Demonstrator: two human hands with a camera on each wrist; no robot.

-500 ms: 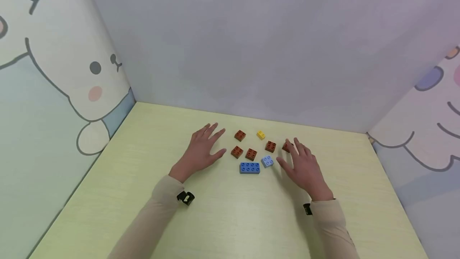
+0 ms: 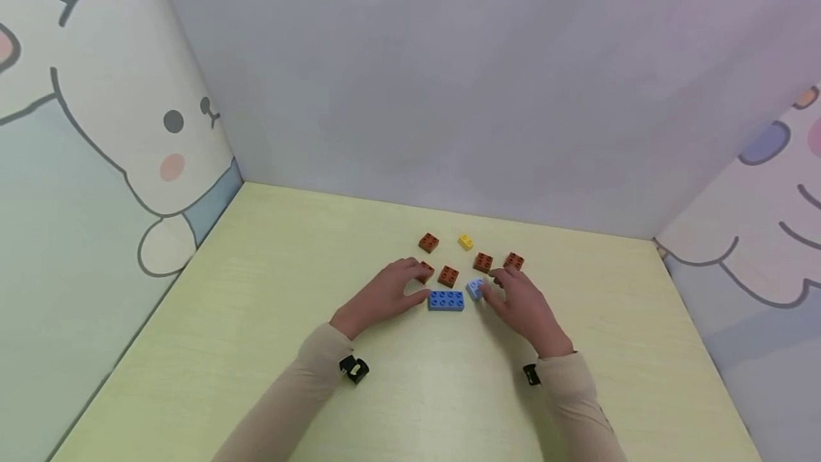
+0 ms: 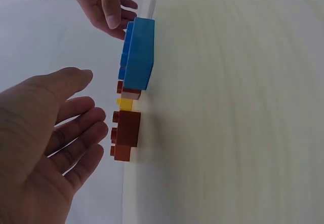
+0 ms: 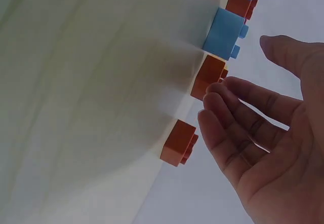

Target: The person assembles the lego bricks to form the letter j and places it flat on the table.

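My left hand (image 2: 383, 296) hovers at the left end of a blue eight-stud toy brick (image 2: 445, 301), fingers loosely bent and nothing between them. Its fingers overlap a reddish-brown four-stud brick (image 2: 424, 274) in the head view. On the other side, my right hand (image 2: 527, 311) is over a light-blue four-stud brick (image 2: 474, 289), its thumb overlapping that brick from above. In the right wrist view the light-blue brick (image 4: 223, 34) sits apart from the thumb, and the relaxed fingertips (image 4: 215, 88) are close to a brown brick (image 4: 208, 77).
Several more reddish-brown bricks lie behind: one at the back left (image 2: 428, 242), one in the middle (image 2: 448, 276), and two to the right (image 2: 514, 261). A small yellow brick (image 2: 465, 242) lies near the back. Printed walls surround the pale tabletop (image 2: 410, 391).
Both hands have moved inward and lower toward the blue and light-blue bricks, their fingers bending more. The far-right brown brick shows more fully. The bricks have stayed in place.
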